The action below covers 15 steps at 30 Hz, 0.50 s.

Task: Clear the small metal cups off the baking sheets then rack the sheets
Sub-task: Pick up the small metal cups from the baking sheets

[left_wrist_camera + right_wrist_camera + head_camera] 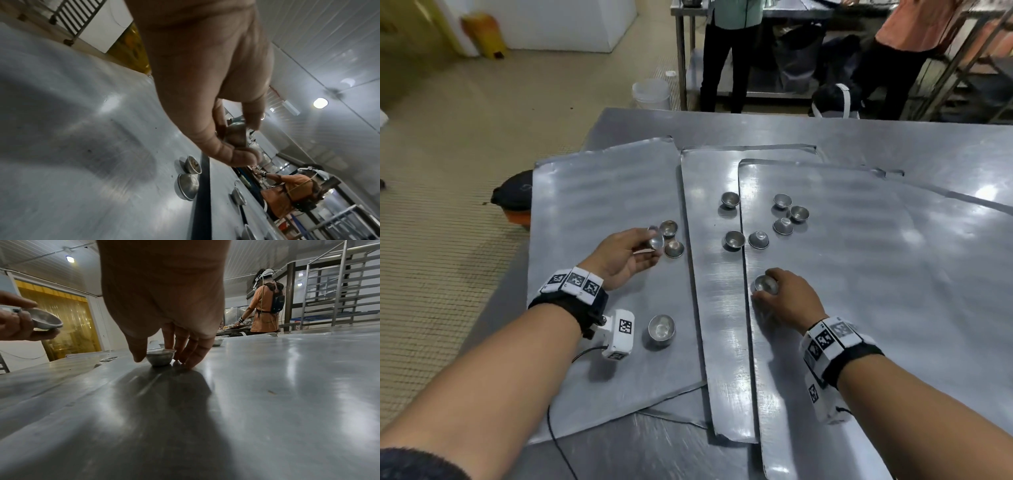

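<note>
Steel table [893, 144] is carrying three overlapping baking sheets [599, 192]. Left hand [625, 257] is pinching a lifted metal cup [656, 240], two cups [674, 249] lying just beyond its fingertips. Right hand [787, 301] is closing thumb and fingers around a standing cup [160, 357] on the rightmost sheet [859, 274].

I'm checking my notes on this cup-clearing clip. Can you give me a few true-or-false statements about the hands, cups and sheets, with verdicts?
1. The left hand holds a small metal cup lifted off the sheet. True.
2. The right hand is idle, away from any cup. False: its fingers grip a cup still standing on the right sheet.
3. The middle sheet is already cleared. False: two cups remain on it.
4. A lone cup sits near the left wrist. True.
</note>
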Motion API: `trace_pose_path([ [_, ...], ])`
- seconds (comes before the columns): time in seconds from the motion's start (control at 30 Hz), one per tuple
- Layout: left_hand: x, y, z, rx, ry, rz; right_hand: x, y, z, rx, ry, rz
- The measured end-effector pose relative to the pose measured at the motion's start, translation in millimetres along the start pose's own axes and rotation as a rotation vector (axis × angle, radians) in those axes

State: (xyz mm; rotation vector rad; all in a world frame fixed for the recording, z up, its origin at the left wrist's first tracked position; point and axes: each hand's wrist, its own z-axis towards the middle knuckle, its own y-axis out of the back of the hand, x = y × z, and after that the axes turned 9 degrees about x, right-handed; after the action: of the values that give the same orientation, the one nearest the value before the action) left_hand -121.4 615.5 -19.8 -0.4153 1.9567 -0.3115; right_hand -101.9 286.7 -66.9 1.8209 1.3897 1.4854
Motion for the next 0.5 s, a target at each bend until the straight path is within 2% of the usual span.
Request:
trace_pose_path([
  [0.27, 24.0, -0.8, -28.7, -0.123, -0.054, -0.005, 25.5, 0.9, 0.0, 0.036, 0.055, -0.016],
  [0.5, 35.8, 3.1, -56.5, -0.194, -0.077, -0.07, 100.7, -2.3, -15.2, -0.01, 0.336, 0.096],
])
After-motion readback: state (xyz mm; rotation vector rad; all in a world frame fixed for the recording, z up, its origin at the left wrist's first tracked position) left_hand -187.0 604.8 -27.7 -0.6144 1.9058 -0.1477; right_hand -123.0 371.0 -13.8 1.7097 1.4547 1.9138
